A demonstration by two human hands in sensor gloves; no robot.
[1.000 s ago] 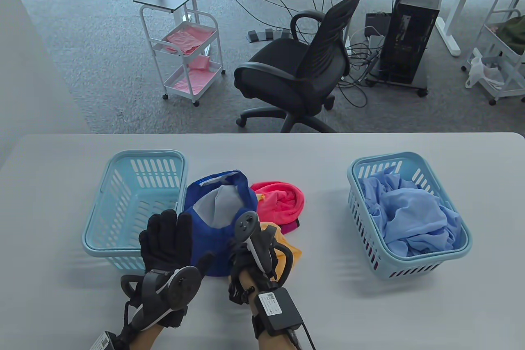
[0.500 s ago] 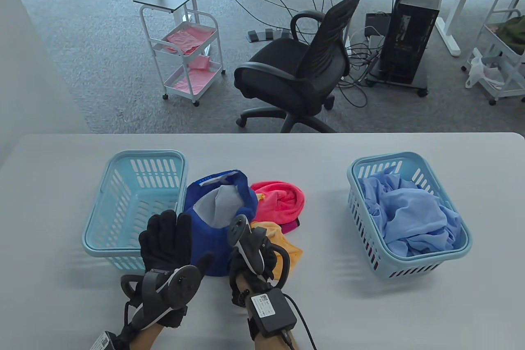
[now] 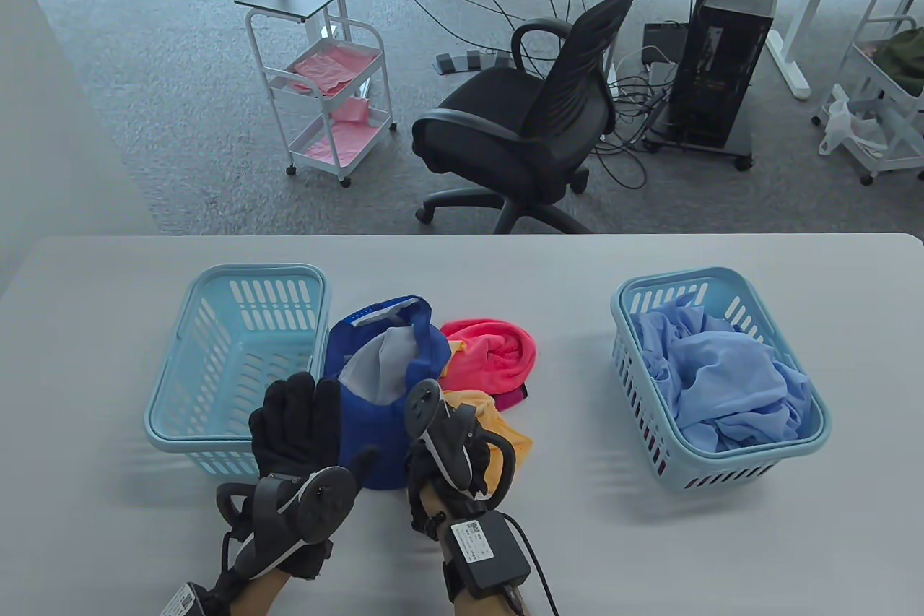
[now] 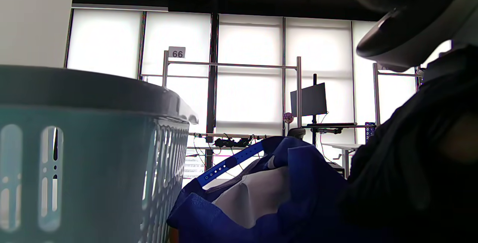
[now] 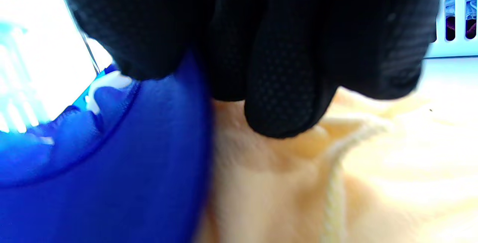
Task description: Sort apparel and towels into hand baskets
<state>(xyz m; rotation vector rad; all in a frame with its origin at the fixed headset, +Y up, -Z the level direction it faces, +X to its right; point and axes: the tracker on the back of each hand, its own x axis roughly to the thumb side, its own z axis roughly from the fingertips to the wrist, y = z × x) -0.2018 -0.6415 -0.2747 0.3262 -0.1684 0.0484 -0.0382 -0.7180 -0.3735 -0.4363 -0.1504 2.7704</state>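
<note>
The blue cap lies upside down on the desk, just beside the empty left basket and touching the orange cloth. The right hand has its fingers curled onto the cap's brim. The left hand rests flat beside the cap, fingers straight and together.

blue cap upturned | pink towel beside | 2 baskets
</note>
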